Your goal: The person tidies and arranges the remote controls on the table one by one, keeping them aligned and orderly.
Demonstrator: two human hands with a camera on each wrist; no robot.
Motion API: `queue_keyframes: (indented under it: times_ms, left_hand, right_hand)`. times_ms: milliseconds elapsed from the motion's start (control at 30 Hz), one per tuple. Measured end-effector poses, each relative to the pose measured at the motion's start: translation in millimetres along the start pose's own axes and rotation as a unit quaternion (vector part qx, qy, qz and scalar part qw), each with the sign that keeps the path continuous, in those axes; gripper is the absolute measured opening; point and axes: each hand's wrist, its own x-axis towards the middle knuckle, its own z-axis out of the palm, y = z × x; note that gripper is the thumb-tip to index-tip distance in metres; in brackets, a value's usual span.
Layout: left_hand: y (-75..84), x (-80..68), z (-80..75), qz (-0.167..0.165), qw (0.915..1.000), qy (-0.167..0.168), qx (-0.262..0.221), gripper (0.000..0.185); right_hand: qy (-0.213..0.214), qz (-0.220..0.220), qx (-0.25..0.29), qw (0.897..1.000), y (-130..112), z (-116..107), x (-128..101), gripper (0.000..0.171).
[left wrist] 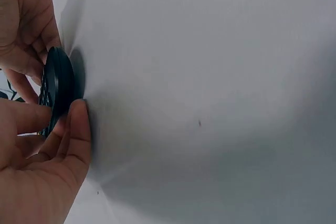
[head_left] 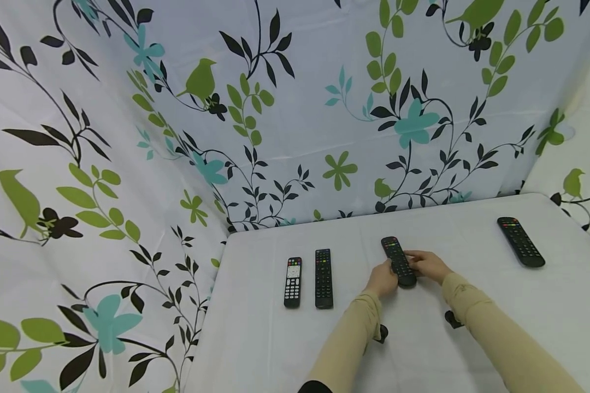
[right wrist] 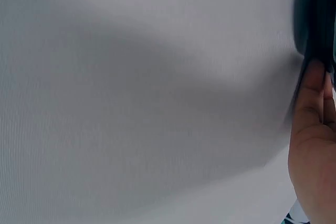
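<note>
Sleeves in tan cover both forearms as they reach out over the white worktop (head_left: pixel 472 229), and at their ends the two hands meet on one black remote (head_left: pixel 399 261). The left hand (head_left: pixel 382 279) has its fingers curled against the near-left edge of that remote, thumb down by the cloth; the left wrist view shows the remote edge-on, pinched between that hand's fingertips and the other hand's fingers. The right hand (head_left: pixel 426 265) grips the opposite long edge, fingers wrapped in from the right, and the right wrist view catches just a thumb laid along the dark edge of the remote at the frame's far right. So both hands are clamped on the same remote, which lies on the worktop directly between them, its far end pointing away from the person and a little to the left.

Off to the left of the left hand, well apart from it, a long black remote (head_left: pixel 323 278) lies flat on the worktop, and just beside that, further left again, sits a shorter remote with a pale panel (head_left: pixel 293 281) near its top; the two run nearly parallel. Well away to the right of the right hand and further back, a fourth remote (head_left: pixel 520 242) rests at a slant near the worktop's far right corner. Beyond everything hangs a printed curtain (head_left: pixel 295 109) with leaves, flowers and birds.
</note>
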Motion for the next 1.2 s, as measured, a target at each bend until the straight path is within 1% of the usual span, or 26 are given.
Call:
queue_keyframes:
  times_ms: [133,200,300,367,500,600,733,833,933,1133,1200]
  left_hand:
    - [-6.9,-3.4,-7.2,-0.014,0.9999,0.0,-0.003,0.052]
    - [-9.2,-6.1,-10.1,-0.025,0.9997,0.001,-0.004,0.055]
    - [-11.6,-9.8,-12.6,-0.046,0.9987,0.002,-0.019,0.059]
    - [-14.0,-12.5,-13.3,-0.063,0.9974,0.006,-0.034,0.061]
    - [-21.6,-18.8,-15.5,-0.074,0.996,0.023,-0.043,0.061]
    - [-28.3,-23.7,-20.5,-0.07,0.9959,0.035,-0.045,0.06]
    - [-36.5,-29.2,-28.8,-0.063,0.9962,0.046,-0.039,0.057]
    - [-40.6,-32.4,-33.7,-0.066,0.9958,0.048,-0.043,0.057]
    - [-43.6,-35.0,-37.5,-0.071,0.9956,0.043,-0.044,0.056]
    - [-50.9,-43.6,-43.6,-0.074,0.9959,0.05,-0.016,0.056]
    - [-54.0,-47.6,-45.1,-0.073,0.9958,0.052,-0.016,0.056]
  right_hand:
    - [-0.004,-0.004,0.002,1.0,-5,11,1,0.051]
    - [-0.003,-0.005,-0.005,1.0,-8,16,1,0.051]
    - [-0.004,-0.008,-0.022,1.0,-13,23,-1,0.051]
    - [-0.004,-0.005,-0.029,1.0,-16,28,-2,0.051]
    - [-0.007,-0.01,-0.029,1.0,-21,39,-4,0.054]
    - [-0.01,-0.015,-0.017,1.0,-26,47,-4,0.055]
    - [-0.025,-0.022,0.005,0.999,-32,57,-4,0.057]
    - [-0.031,-0.018,0.015,0.999,-37,62,-4,0.057]
    - [-0.032,-0.018,0.011,0.999,-40,67,-4,0.058]
    - [-0.039,-0.026,0.022,0.999,-43,80,-2,0.058]
    - [-0.039,-0.025,0.027,0.999,-44,85,-3,0.058]
